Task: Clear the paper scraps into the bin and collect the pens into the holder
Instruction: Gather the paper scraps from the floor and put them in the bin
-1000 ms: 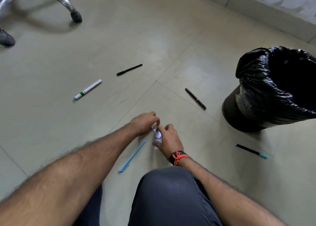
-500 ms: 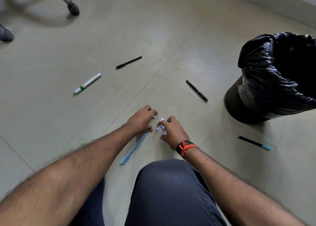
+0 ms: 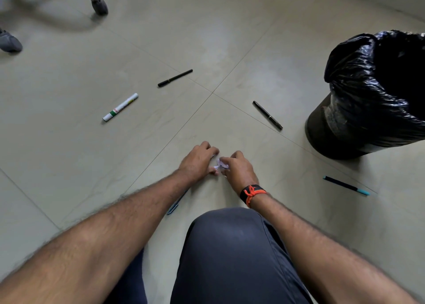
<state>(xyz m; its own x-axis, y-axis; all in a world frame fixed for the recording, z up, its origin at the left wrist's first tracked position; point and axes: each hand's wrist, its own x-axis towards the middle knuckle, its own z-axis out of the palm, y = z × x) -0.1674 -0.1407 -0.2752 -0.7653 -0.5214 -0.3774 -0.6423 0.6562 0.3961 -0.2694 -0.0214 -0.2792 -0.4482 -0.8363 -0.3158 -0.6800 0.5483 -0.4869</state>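
Left of the bin (image 3: pixel 368 101) and nearest me, I see a blue pen (image 3: pixel 172 209) half hidden under the left forearm. Just past it, the left hand (image 3: pixel 197 161) and right hand (image 3: pixel 239 168) meet on the floor, fingers curled and pinching the paper scraps (image 3: pixel 220 164) between them. A teal-tipped pen (image 3: pixel 346 185) lies in front of the bin and a black pen (image 3: pixel 267 115) near its left side. A white marker (image 3: pixel 120 107) and a farther black pen (image 3: pixel 175 78) lie well left.

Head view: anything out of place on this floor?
Five pens lie scattered on the floor: white marker, far black pen, nearer black pen, teal-tipped pen, blue pen partly under the left forearm. Left hand and right hand pinch paper scraps.
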